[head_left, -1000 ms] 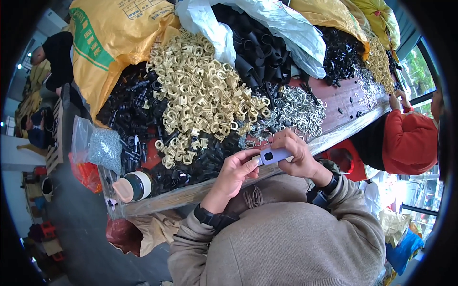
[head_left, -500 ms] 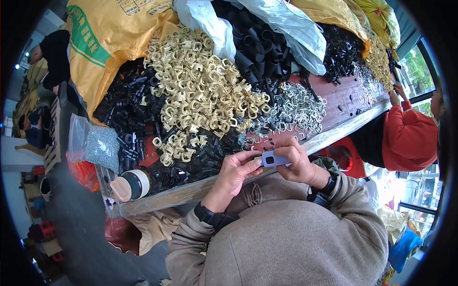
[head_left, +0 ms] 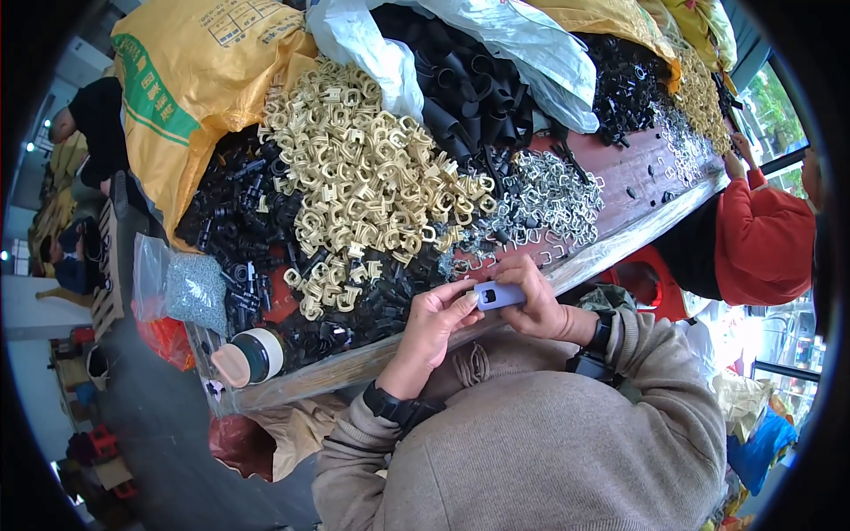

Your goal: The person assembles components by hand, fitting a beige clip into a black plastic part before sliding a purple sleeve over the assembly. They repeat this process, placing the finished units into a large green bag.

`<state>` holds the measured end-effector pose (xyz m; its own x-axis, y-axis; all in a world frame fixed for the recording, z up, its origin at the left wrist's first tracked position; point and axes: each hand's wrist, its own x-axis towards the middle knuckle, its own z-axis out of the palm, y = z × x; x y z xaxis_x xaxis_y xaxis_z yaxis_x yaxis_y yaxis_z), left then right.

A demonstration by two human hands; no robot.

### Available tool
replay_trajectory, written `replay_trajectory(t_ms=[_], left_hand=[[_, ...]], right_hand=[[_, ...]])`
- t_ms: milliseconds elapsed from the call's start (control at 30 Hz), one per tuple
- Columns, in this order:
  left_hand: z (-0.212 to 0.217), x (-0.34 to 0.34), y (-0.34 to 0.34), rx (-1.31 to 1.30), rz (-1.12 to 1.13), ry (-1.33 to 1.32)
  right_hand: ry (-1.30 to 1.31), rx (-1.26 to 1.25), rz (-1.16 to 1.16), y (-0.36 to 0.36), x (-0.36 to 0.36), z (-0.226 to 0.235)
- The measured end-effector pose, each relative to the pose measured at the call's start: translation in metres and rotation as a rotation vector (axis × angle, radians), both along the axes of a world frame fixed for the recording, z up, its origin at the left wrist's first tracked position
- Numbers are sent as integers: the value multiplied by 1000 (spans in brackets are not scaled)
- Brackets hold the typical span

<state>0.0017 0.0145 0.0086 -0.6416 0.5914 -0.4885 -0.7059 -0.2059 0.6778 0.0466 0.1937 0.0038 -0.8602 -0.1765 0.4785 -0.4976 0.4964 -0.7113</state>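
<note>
A lavender plastic piece point(head_left: 505, 296) with a dark square opening near one end is held up between my hands, over the table's front edge. My right hand point(head_left: 542, 308) grips its right part with fingers curled round it. The thumb and forefinger of my left hand point(head_left: 434, 323) pinch at its left end, next to the opening. Whether a smaller part sits between those fingertips cannot be made out. Beyond the hands lie a big heap of cream plastic clips point(head_left: 376, 177), a heap of bent metal loops point(head_left: 558, 199) and loose black plastic parts point(head_left: 243, 208).
Yellow sacks point(head_left: 208, 62) and a pale sack with black tubes point(head_left: 469, 88) back the heaps. At the front left corner stand a jar with a pink lid point(head_left: 257, 354) and a bag of small grey pieces point(head_left: 197, 290). Right, a person in red point(head_left: 766, 239) works beside a red stool point(head_left: 660, 283).
The view has shifted slightly. The lavender piece has turned a little, and my right fingers have moved over its right part. Both hands stay on it.
</note>
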Motion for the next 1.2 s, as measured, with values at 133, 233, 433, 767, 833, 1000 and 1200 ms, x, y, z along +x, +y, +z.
replay_trajectory(t_ms=[133,233,433,767,833,1000,1200], left_hand=[[-3,-5,-2,-33,1,137],[0,-8,-4,-10,4,151],[15,-6,3,111,-102,73],[8,3,-5,113,-190,127],[10,1,-22,24,-194,242],[25,-33,-69,-259,267,436],[23,-90,-99,-1015,495,1115]], right_hand=[[-193,40,161,12,-11,13],[-304,152,472,24,-23,46],[-460,-39,786,31,-38,60],[-361,35,359,9,-7,57],[-395,37,175,25,7,55],[-375,91,-311,78,50,41],[-792,226,-632,149,149,14]])
